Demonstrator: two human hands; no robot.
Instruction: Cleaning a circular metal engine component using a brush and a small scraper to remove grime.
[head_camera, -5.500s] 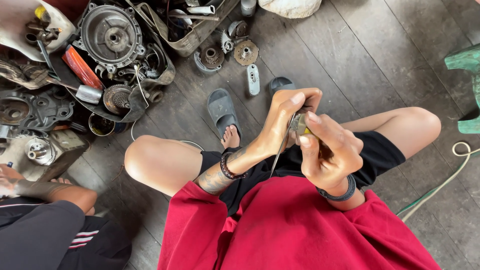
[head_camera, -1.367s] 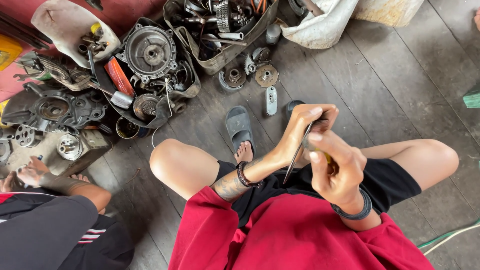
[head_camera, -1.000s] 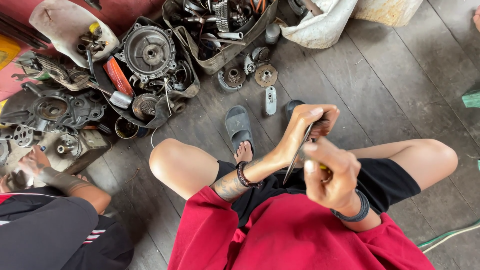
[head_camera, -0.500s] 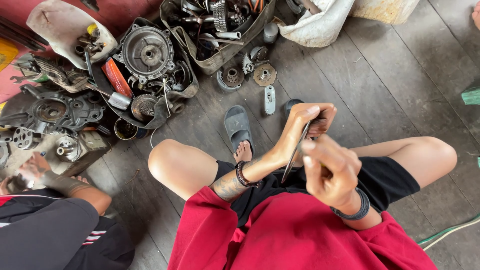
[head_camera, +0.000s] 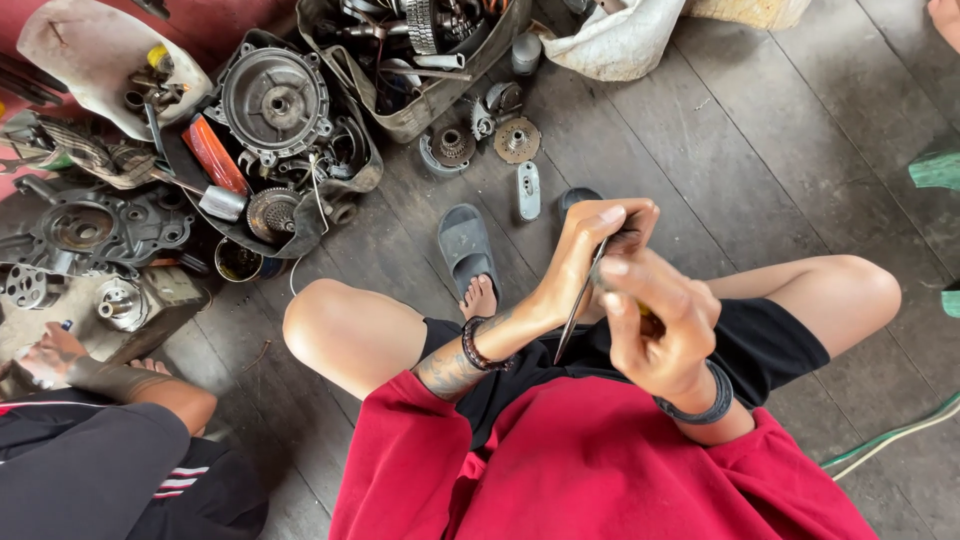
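I sit on a dark plank floor in a red shirt and black shorts, hands raised together over my lap. My left hand (head_camera: 590, 250), with a beaded bracelet on the wrist, pinches the top end of a thin metal rod (head_camera: 575, 310) that slants down toward my body. My right hand (head_camera: 655, 325), with a black wristband, is closed around a small object showing a yellowish bit; most of it is hidden by the fingers. The two hands touch each other.
A grey sandal (head_camera: 465, 245) lies by my foot. A heap of engine parts (head_camera: 275, 105), sprockets (head_camera: 515, 140) and a tray of metal pieces (head_camera: 420, 50) fills the upper left. Another person's greasy hand (head_camera: 45, 355) rests at the left. A green hose (head_camera: 890, 435) runs along the right.
My hands stay together, the right fingers shifting slightly on the small object. The other person's hand has drawn back toward the lower left.
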